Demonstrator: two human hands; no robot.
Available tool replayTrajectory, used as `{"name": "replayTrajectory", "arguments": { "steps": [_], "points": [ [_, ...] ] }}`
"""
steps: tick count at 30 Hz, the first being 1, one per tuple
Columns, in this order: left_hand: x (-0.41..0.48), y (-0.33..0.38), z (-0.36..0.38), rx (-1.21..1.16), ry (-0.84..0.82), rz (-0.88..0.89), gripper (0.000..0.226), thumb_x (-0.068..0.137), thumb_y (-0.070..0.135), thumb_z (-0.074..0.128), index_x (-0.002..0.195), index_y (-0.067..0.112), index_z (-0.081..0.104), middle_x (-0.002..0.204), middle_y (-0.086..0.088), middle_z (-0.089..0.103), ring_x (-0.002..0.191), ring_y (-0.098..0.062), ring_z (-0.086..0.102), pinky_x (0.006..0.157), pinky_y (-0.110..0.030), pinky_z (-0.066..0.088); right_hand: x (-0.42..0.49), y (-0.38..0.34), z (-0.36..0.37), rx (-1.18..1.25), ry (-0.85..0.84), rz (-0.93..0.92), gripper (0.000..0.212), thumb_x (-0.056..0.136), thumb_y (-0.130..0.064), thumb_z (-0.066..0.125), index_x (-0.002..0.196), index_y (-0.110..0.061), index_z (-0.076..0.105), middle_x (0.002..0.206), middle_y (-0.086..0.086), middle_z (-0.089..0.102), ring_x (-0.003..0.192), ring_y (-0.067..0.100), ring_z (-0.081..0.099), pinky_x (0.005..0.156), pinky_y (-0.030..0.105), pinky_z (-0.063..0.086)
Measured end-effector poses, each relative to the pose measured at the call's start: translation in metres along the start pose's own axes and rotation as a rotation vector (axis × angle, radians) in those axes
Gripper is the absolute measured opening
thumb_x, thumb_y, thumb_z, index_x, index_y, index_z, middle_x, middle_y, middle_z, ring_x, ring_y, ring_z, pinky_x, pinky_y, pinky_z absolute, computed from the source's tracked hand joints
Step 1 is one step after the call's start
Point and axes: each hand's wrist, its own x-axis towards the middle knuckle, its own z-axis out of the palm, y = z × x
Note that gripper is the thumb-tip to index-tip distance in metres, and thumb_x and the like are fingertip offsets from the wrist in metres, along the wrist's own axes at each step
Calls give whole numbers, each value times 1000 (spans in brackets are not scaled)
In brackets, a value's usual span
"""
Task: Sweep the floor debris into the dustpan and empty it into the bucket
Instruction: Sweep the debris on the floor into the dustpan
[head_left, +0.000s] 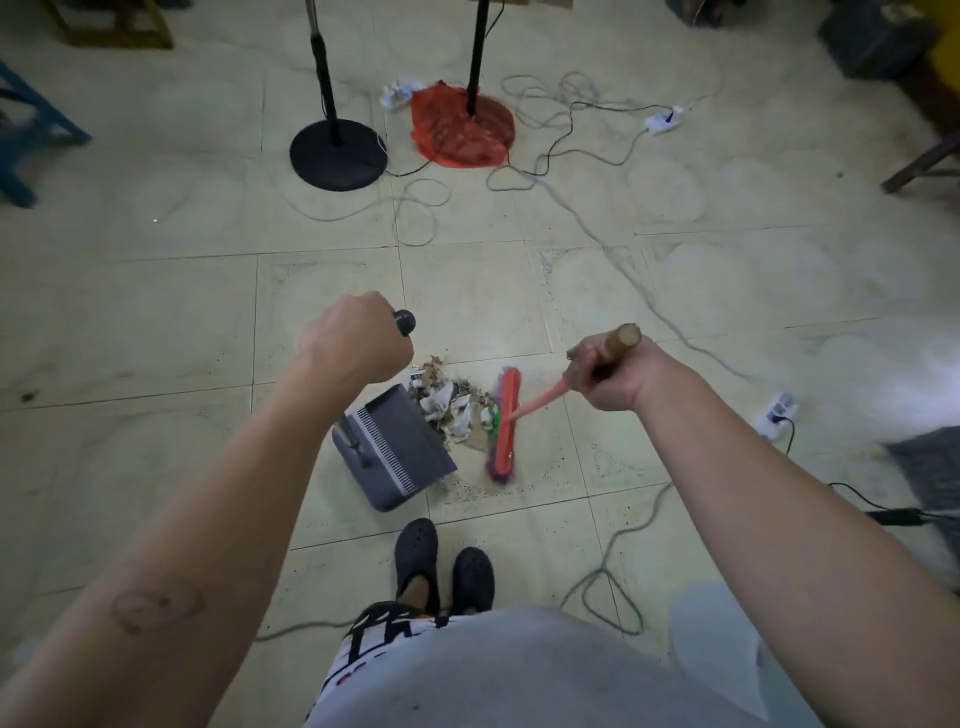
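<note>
Two hands at work: the left hand is clenched around the dark knobbed handle of the grey dustpan, which sits on the tiled floor with its mouth facing right. The right hand grips the wooden broom handle; its red broom head presses the debris pile of crumpled paper and dry leaves against the dustpan's lip, just ahead of black clogs.

I see the left hand gripping the dustpan handle, right hand holding the broom against the debris.
</note>
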Motion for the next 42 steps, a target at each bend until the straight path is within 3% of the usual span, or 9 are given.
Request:
{"name": "replayTrajectory", "arguments": {
  "steps": [2, 7, 11, 16, 21, 29, 36, 38, 42],
  "points": [
    [-7, 1, 2, 13, 8, -24, 30, 92, 19, 48, 64, 10, 41, 63, -7, 50, 51, -20, 47, 46, -24, 33, -13, -9, -10, 16, 17, -25, 22, 91, -1, 35, 72, -5, 44, 91, 3, 47, 30, 13, 39, 28, 17, 40],
    [-23, 5, 2, 7, 46, -54, 33, 94, 18, 49, 62, 10, 44, 62, -8, 52, 49, -19, 48, 46, -24, 36, -43, -24, -15, -152, -9, -43, 22, 92, -1, 35, 72, -6, 42, 52, 13, 44, 29, 10, 39, 26, 16, 37],
    [-34, 2, -2, 35, 76, -113, 27, 93, 19, 48, 68, 10, 44, 66, -8, 52, 53, -20, 50, 48, -26, 37, -38, -18, -18, -531, -68, 3, 26, 92, -2, 29, 73, -6, 46, 76, -16, 45, 28, 7, 44, 26, 14, 34],
    [-55, -11, -2, 42, 94, -222, 17, 93, 24, 46, 85, 10, 50, 71, -7, 52, 58, -22, 51, 58, -29, 43, -15, -5, -19, -1083, 46, -111, 15, 88, -1, 39, 76, -6, 47, 39, 1, 44, 27, 7, 41, 29, 11, 32],
    [-79, -20, 2, 15, 99, -317, 29, 93, 19, 44, 64, 17, 43, 67, -8, 53, 57, -23, 53, 59, -29, 46, 14, 2, -7, -1266, 41, -227, 23, 90, 5, 42, 84, -18, 42, 33, 1, 48, 26, 7, 44, 35, 13, 38],
    [-94, -27, 10, -8, 69, -432, 31, 93, 21, 41, 62, 18, 44, 67, -9, 55, 51, -24, 53, 56, -27, 47, 88, 21, -2, -1505, 24, -275, 16, 90, 5, 52, 106, 8, 49, 57, 10, 49, 34, 14, 45, 37, 22, 42],
    [-99, -42, 14, -19, 67, -505, 34, 96, 26, 40, 63, 18, 45, 71, -12, 60, 57, -28, 64, 62, -34, 59, 123, 47, -7, -1640, -68, -104, 34, 99, -22, 47, 124, 1, 45, 59, 6, 44, 40, 11, 42, 38, 20, 42],
    [-99, -49, 16, -25, 50, -532, 33, 96, 26, 40, 63, 19, 44, 70, -12, 61, 54, -27, 62, 61, -35, 59, 126, 54, -12, -1687, -22, -51, 44, 101, -37, 37, 133, -7, 37, 58, 4, 44, 38, 10, 39, 36, 19, 39],
    [-93, -55, 19, -15, 15, -527, 32, 96, 24, 40, 64, 19, 43, 70, -11, 59, 51, -25, 58, 59, -33, 57, 124, 53, -33, -1842, 98, 4, 51, 100, -38, 29, 143, -10, 29, 57, 4, 40, 41, 11, 31, 40, 20, 30]
  ]
}}
